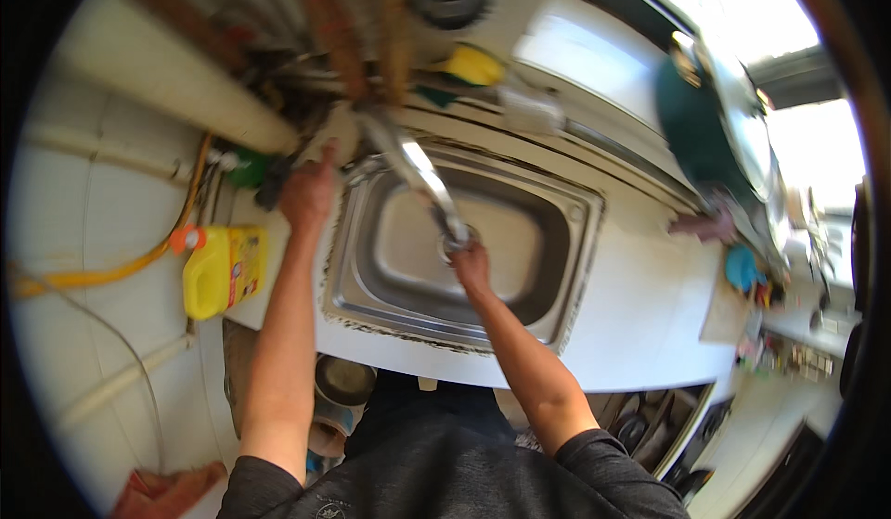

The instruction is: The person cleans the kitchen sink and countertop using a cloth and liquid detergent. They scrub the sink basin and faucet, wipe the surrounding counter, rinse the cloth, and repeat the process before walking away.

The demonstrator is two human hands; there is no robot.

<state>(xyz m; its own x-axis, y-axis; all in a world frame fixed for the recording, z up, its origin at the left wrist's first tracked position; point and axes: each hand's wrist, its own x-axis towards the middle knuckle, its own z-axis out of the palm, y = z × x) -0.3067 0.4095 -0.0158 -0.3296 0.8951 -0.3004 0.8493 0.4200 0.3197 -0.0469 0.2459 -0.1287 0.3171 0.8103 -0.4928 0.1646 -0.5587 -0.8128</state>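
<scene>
A stainless steel sink (557, 296) is set into the white countertop in front of me. From its back left a chrome faucet (421, 161) arches out over the basin. My right hand (471, 266) is at the outlet end of the spout, with its fingers closed about it. Behind the sink's left corner, my left hand (308, 195) reaches to a pale cloth-like thing (337, 129) beside the faucet's base. Blur hides whether those fingers grip it. The drain lies partly hidden under the spout and my right hand.
A yellow jug (209, 268) with an orange cap stands left of my left forearm. Behind the sink are a yellow-and-green sponge (473, 65) and a clear container (532, 108). A dark green lidded pot (696, 122) is at back right. A yellow hose (146, 258) runs along the left wall.
</scene>
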